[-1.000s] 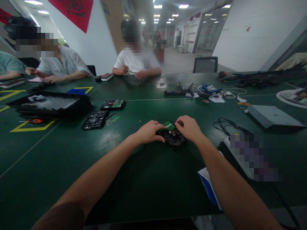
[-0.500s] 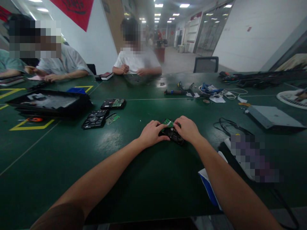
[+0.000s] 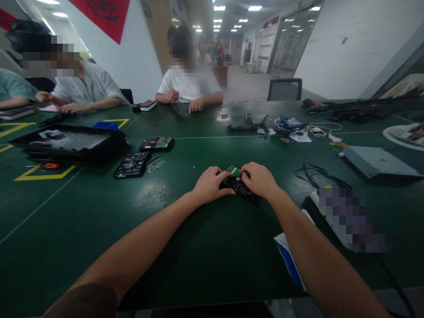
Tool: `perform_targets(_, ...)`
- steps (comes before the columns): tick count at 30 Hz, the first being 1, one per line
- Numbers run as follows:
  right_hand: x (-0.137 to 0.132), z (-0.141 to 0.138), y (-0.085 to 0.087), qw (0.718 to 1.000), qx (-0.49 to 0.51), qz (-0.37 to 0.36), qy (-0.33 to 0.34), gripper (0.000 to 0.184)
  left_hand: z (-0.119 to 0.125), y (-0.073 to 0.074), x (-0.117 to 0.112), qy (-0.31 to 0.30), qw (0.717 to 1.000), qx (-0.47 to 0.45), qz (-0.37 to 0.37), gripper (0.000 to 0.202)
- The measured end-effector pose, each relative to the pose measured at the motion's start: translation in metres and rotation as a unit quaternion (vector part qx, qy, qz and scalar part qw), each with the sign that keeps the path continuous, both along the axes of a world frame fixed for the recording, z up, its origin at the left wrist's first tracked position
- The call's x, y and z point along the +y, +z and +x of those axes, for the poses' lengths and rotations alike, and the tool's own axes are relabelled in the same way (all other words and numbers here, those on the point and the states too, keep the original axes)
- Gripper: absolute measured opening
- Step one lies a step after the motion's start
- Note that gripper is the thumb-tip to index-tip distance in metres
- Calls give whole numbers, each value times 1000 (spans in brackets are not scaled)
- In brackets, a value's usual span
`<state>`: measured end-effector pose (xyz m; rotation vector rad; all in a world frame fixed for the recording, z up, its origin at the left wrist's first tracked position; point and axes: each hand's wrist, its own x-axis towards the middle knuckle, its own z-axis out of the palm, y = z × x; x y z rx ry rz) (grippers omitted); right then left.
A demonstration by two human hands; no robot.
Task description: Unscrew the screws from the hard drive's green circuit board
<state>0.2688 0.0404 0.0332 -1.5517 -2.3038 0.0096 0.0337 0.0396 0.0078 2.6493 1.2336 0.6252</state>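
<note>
A black hard drive [image 3: 243, 189] with a green circuit board [image 3: 233, 170] on its far part lies on the dark green table. My left hand [image 3: 210, 183] grips the drive's left side, thumb along the near edge and fingers over the board's left end. At the board's right end, my right hand [image 3: 258, 179] has its thumb and fingers pinched at the edge. Both hands partly cover the drive and the board. Farther left are another hard drive [image 3: 131, 164], a loose green circuit board [image 3: 155, 164] and a drive with its board showing [image 3: 157, 143].
A black tray [image 3: 69, 143] stands at the left. Cables [image 3: 291, 125] and a grey metal box [image 3: 380, 162] lie to the right, with a blurred-out object [image 3: 351, 221] nearer me. A blue and white packet [image 3: 288, 256] is under my right forearm. Co-workers sit across the table.
My hands keep their hold on the drive and board, with hardly any shift. Across the table, a co-worker's hand has lowered to the tabletop.
</note>
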Motion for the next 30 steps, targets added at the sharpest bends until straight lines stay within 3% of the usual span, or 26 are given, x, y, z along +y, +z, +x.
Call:
perform_targets(5,3,5,3,994,77,49,-52,22,-1,0,1,-5,1000,-4,-7,75)
perform_targets(10,11,18,6,967,196,117,-114,43,0,0,2,-1,1000,-7,-12,73)
perform_targets(19,8,34,16,909,264,297,-127,33,-1,1,1,-6,1000,-7,-21,73)
perform_targets(21,8,32,15,908,281,292,-100,34,-1,1,1,-6,1000,-8,-21,74)
perform_targets(25,13,27,8,942,252,213,-59,44,-1,2,1,-6,1000,-9,-20,74)
perform_targets(30,12,25,7,964,203,160,-63,62,-2,3,0,-5,1000,-6,-20,73)
